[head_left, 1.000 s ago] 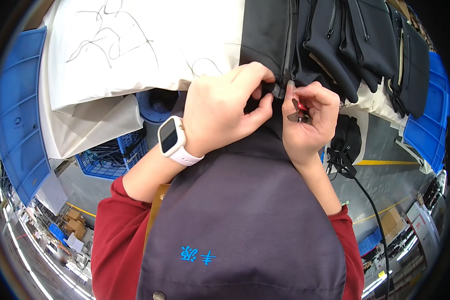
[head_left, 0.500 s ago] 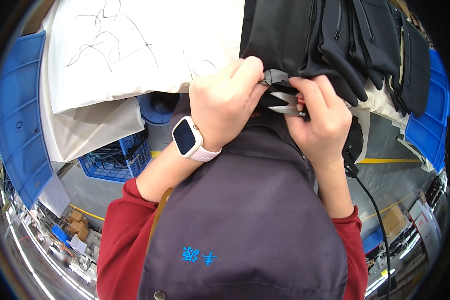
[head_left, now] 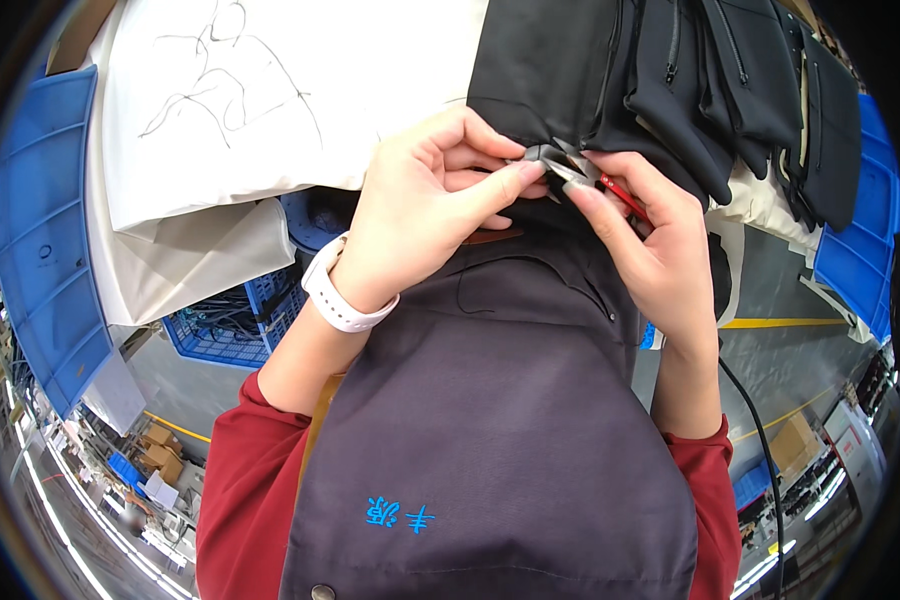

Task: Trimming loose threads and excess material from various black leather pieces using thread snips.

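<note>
My left hand (head_left: 425,200) pinches a grey-lined edge of black fabric (head_left: 540,153) between thumb and fingers. My right hand (head_left: 660,230) grips a pair of red-handled thread snips (head_left: 625,197), with the pointed silver blades at that edge, close to the left fingertips. Whether a thread lies between the blades is too small to tell. The black cloth (head_left: 535,65) behind my hands rests on the work surface. A dark loose thread hangs over my dark apron (head_left: 490,400), below the left hand.
White cloth (head_left: 370,60) strewn with loose dark threads covers the left of the work surface. Several black zippered pieces (head_left: 710,90) are piled at right. Blue panels (head_left: 45,240) flank both sides. A blue crate (head_left: 220,335) stands low at left; a black cable (head_left: 755,410) hangs at right.
My left wrist has rolled, turning the watch face out of sight and spreading the fingers more. The snips have moved up and left onto the fabric edge.
</note>
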A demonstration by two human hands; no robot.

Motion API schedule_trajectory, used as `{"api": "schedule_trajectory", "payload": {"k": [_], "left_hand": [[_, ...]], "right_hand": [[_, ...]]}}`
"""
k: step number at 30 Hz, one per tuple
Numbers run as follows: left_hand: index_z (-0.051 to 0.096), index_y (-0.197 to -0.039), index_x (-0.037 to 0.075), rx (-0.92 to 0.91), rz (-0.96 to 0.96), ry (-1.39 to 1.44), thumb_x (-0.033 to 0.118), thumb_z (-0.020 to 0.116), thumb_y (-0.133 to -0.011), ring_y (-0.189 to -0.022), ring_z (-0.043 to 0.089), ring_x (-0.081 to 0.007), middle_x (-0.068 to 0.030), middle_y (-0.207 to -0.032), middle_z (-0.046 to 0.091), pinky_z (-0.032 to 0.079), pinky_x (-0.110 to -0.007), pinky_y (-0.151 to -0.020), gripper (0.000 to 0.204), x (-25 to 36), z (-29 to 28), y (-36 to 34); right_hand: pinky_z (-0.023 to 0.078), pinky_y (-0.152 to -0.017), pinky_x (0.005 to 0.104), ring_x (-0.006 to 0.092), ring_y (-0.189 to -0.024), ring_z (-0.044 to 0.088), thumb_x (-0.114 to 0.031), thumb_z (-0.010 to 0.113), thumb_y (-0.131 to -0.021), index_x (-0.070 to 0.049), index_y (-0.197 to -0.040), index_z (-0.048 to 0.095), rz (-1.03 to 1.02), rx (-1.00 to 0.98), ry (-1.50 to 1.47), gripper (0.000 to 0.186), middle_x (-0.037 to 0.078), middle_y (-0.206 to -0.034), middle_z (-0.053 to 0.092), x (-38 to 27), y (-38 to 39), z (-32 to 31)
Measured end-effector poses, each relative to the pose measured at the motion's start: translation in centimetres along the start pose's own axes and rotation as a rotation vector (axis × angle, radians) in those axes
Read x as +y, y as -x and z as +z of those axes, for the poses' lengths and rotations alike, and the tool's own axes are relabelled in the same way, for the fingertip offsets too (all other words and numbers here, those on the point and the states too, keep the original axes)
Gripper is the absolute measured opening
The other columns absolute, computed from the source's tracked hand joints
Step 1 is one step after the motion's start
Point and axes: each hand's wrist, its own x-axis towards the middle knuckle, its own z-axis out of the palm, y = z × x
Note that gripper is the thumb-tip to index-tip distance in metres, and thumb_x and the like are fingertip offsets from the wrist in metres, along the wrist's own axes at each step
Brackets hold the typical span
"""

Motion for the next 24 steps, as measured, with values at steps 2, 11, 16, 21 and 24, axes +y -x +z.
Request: {"api": "schedule_trajectory", "payload": {"k": [2,11,16,21,24], "left_hand": [[0.064,-0.108,-0.002,-0.017,-0.004,0.093,0.007,0.069,-0.097,-0.099,0.075,-0.0229,-0.0136,-0.108,0.074,0.065,-0.029,-0.071,0.015,-0.2,-0.2,0.0],[0.064,-0.111,-0.003,-0.039,-0.040,0.112,0.005,0.064,-0.100,-0.103,0.075,-0.0256,-0.0155,-0.112,0.073,0.065,-0.032,-0.076,0.014,0.2,-0.5,0.0],[0.064,-0.110,-0.004,-0.043,-0.042,0.093,0.006,0.064,-0.100,-0.103,0.075,-0.0261,-0.0160,-0.112,0.073,0.065,-0.032,-0.076,0.014,0.2,-0.6,0.0],[0.064,-0.110,-0.004,-0.060,-0.055,0.085,0.007,0.063,-0.100,-0.104,0.074,-0.0265,-0.0159,-0.112,0.073,0.065,-0.032,-0.075,0.014,0.4,-0.6,-0.1],[0.064,-0.109,-0.004,-0.061,-0.067,0.083,0.006,0.063,-0.100,-0.104,0.074,-0.0267,-0.0154,-0.110,0.073,0.065,-0.032,-0.075,0.013,0.5,-0.7,-0.1]], "right_hand": [[0.043,-0.059,0.0243,0.0084,-0.065,0.054,-0.010,0.075,-0.093,0.002,-0.109,0.069,0.021,-0.015,0.133,0.021,0.007,-0.078,0.066,-0.8,-0.1,-0.1],[0.041,-0.055,0.0252,0.0087,-0.060,0.050,-0.009,0.078,-0.088,0.001,-0.106,0.071,0.023,-0.015,0.213,0.022,0.004,-0.074,0.062,-1.2,-0.2,-0.4],[0.043,-0.055,0.0260,0.0105,-0.060,0.052,-0.012,0.078,-0.089,0.000,-0.105,0.070,-0.052,0.020,0.277,0.022,0.004,-0.073,0.062,-0.7,0.0,0.3],[0.046,-0.054,0.0275,0.0134,-0.060,0.058,-0.016,0.078,-0.090,-0.002,-0.106,0.067,-0.194,0.103,0.400,0.024,0.005,-0.073,0.063,0.5,0.3,1.0],[0.048,-0.053,0.0272,0.0142,-0.060,0.060,-0.018,0.078,-0.091,-0.002,-0.109,0.065,-0.153,0.102,0.415,0.027,0.005,-0.073,0.062,0.4,0.4,1.7]]}}
